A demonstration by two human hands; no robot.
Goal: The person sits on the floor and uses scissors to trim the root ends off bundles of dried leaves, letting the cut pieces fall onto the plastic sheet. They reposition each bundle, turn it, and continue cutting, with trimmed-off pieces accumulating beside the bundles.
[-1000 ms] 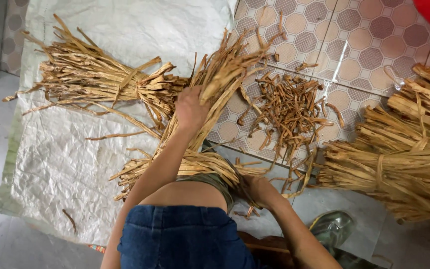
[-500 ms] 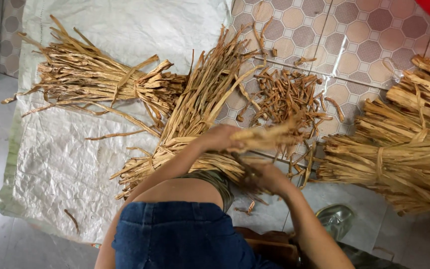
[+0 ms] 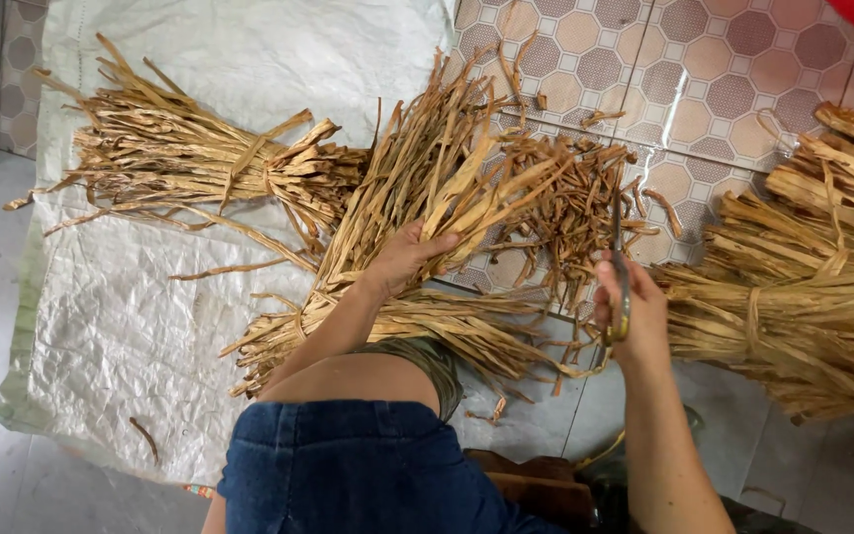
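Holding dry strips (image 3: 457, 188) tight, left hand (image 3: 402, 259) sits near right hand's (image 3: 635, 311) gripped scissors (image 3: 622, 282) — fingers might get nicked.

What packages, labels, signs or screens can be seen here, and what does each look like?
No labels, signs or screens are in view.
Woven plastic sack: the nearest thing to packaging, spread flat on the floor at left under the tied bundle of dried leaf strips; white, crinkled, with a greenish edge.
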